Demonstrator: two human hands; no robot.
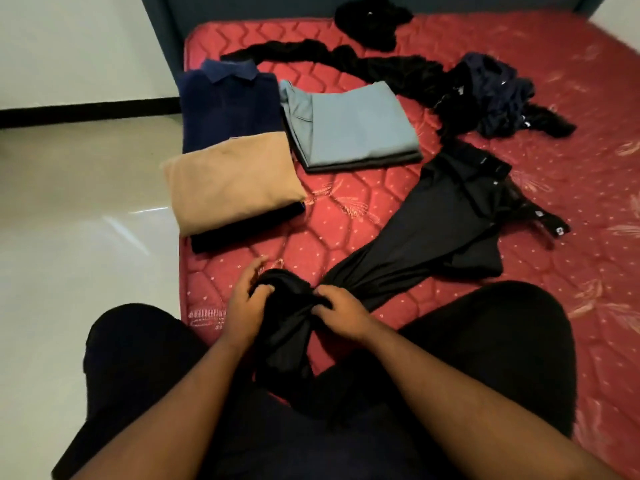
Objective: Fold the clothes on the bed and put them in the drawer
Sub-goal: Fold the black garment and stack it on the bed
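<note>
A long black garment point(433, 223) stretches from the middle of the red mattress point(346, 209) down to my lap. My left hand point(246, 306) grips its bunched near end from the left. My right hand point(341, 311) pinches the same bunched cloth from the right. Folded pieces lie at the mattress's left side: a tan garment point(228, 183) on a dark one, a navy collared shirt point(228, 105) behind it, and a light blue folded garment point(353, 123). No drawer is in view.
Loose dark clothes lie farther back: a black strip point(332, 60), a black heap point(372, 24) by the headboard, and a navy-and-black pile point(495, 95) at the right. Pale tiled floor point(79, 220) runs along the mattress's left edge. My dark-clad knees frame the bottom.
</note>
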